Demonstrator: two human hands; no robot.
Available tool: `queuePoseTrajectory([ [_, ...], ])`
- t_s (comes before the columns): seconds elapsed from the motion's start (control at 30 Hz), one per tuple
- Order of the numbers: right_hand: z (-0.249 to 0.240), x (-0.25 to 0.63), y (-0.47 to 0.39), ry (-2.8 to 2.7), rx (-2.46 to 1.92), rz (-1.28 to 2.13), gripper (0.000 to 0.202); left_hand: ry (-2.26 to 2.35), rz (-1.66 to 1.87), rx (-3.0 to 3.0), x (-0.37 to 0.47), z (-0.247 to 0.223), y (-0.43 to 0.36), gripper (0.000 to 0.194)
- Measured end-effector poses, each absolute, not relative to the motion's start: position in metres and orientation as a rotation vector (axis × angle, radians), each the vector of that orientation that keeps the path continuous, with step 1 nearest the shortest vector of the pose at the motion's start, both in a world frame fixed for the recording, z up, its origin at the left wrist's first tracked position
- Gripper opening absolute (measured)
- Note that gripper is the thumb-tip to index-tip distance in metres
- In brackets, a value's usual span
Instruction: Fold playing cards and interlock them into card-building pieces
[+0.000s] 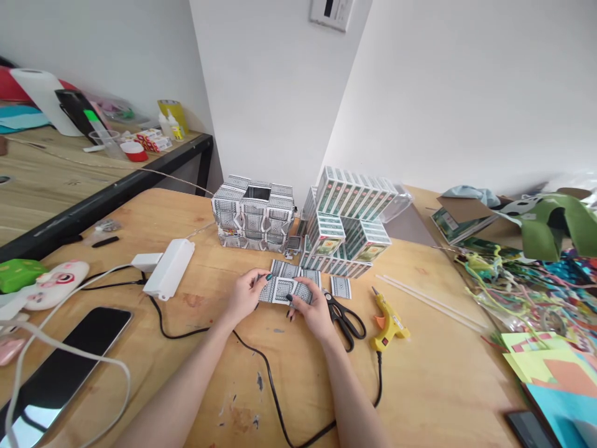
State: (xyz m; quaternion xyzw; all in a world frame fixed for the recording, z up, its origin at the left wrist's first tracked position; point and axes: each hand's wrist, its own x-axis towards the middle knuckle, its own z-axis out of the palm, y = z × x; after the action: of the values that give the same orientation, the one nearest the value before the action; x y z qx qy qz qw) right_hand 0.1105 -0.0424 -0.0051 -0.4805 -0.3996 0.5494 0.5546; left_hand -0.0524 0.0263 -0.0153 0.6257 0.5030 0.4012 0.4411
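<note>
Between my two hands is a strip of grey-patterned playing cards point(283, 290), raised a little off the table. My left hand point(249, 292) pinches its left end between thumb and fingers. At the other end my right hand point(313, 309) grips it, thumb on top and fingers beneath. Just behind the strip lie more patterned cards point(285, 269), partly covered by it. A single card point(340, 287) rests to the right, beside black-handled scissors point(346, 320). Farther right is a yellow hot glue gun point(388, 323) with an orange trigger.
Behind my hands stands a box-like structure built of cards point(254, 214). Stacked card packs point(349, 211) rise to its right. A white power strip point(169, 269) and a phone point(69, 367) lie left, with a black cord point(265, 361) crossing in front. Craft materials point(545, 292) heap at right.
</note>
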Motion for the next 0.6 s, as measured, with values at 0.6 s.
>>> queuePoseTrajectory([
  [0.6,-0.0061,0.1170,-0.0426,-1.005,-1.151,1.391,0.043,1.185,0.882,1.556,-0.0586,-0.0174,0.0284,0.028],
])
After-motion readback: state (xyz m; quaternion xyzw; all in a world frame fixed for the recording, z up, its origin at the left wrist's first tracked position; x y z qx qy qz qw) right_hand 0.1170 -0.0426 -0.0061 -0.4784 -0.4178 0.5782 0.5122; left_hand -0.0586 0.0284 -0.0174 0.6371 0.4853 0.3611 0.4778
